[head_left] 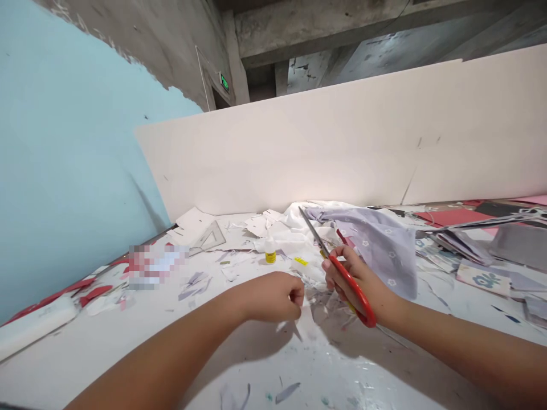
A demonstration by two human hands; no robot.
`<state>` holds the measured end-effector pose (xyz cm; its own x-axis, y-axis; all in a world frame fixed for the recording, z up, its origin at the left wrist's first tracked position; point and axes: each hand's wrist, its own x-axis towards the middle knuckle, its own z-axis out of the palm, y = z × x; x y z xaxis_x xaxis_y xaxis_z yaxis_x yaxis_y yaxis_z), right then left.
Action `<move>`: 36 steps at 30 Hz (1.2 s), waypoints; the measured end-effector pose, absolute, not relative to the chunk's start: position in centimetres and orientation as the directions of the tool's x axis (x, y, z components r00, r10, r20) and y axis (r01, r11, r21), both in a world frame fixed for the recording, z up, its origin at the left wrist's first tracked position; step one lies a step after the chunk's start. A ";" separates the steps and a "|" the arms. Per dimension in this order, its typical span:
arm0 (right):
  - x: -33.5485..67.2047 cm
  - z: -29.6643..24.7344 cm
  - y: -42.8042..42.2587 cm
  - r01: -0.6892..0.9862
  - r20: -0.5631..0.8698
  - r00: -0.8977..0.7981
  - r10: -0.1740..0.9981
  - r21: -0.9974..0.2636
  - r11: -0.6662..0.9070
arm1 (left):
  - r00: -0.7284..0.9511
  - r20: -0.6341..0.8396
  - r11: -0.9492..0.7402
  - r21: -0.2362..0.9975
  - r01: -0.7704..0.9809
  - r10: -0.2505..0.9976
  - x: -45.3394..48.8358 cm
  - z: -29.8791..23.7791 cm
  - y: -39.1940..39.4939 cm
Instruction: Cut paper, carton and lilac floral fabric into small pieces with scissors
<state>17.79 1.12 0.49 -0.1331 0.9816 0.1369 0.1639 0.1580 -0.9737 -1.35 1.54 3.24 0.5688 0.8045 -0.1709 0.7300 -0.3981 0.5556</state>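
Since the right hand (348, 279) is the busy one, start there: fingers wrapped round the red-handled scissors (358, 296), loops tucked against the palm, blades pointing up & away toward the back of the table, only slightly parted if at all, tough to tell from this angle. Left hand (273, 297) is curled into a loose fist just beside it, fingertips (297, 296) pressed together right above a small white paper scrap (304, 323), but can't tell if it's actually pinched or just close. Scrap sits just under the two hands, over the white table (81, 364) littered w/ paper offcuts (194, 287). Behind the blades there's lilac floral cloth (376, 245) bunched against crumpled white material (299, 219), w/ a small yellow-labelled bottle (269, 250) and a clear set square (209, 239) off to the left. RHS has stacks of printed paper (465, 247) & red card (448, 217). Red paper scraps (92, 293) run along the left edge by a pale blue wall (64, 142), and a big pale board (342, 131) stands along the back. Part of the left side is blurred out, no idea what's there.
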 end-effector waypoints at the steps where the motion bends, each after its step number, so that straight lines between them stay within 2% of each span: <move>1: 17.8 0.5 1.2 0.120 0.141 -0.137 0.981 -0.980 0.157 | 0.566 -0.166 -0.363 0.616 0.699 0.808 -1.5 3.4 1.7; 5: 17.7 0.9 1.3 -0.122 0.156 -0.159 0.975 -0.983 0.137 | 0.546 -0.128 -0.196 0.846 0.496 0.828 -1.9 4.2 2.1; 8: 17.7 1.3 1.0 -0.128 0.078 -0.182 0.980 -0.990 0.055 | 0.547 -0.079 -0.157 0.916 0.370 0.833 -1.8 4.3 2.2; 13: 17.3 1.4 -0.1 -0.127 -0.016 -0.342 0.940 -0.990 -0.063 | 0.555 0.026 -0.204 0.943 0.261 0.831 -1.4 4.2 2.0; 15: 17.0 1.2 -0.4 -0.104 -0.044 -0.358 0.933 -0.991 -0.086 | 0.522 0.087 -0.230 0.949 0.214 0.849 -1.3 4.2 2.0; 18: 16.7 1.0 -0.6 -0.137 -0.010 -0.347 0.938 -0.989 -0.062 | 0.425 0.185 -0.269 0.952 0.147 0.886 -1.1 4.0 1.8; 25: 16.4 0.7 -0.9 -0.164 -0.015 -0.234 0.972 -0.985 -0.055 | 0.510 0.005 -0.123 0.972 0.198 0.860 -0.3 2.4 1.2; 29: 16.5 0.4 -0.5 -0.218 0.064 -0.230 0.971 -0.976 0.013 | 0.457 0.067 -0.160 0.973 0.167 0.887 -0.1 2.6 0.9; 33: 17.2 0.4 -0.2 -0.168 0.170 -0.325 0.930 -0.978 0.120 | 0.381 0.127 -0.186 0.975 0.121 0.916 -0.5 3.1 1.1; 36: 17.4 0.9 -0.7 -0.107 0.183 -0.403 0.897 -0.983 0.152 | 0.342 0.157 -0.198 0.977 0.086 0.926 -0.9 3.2 1.4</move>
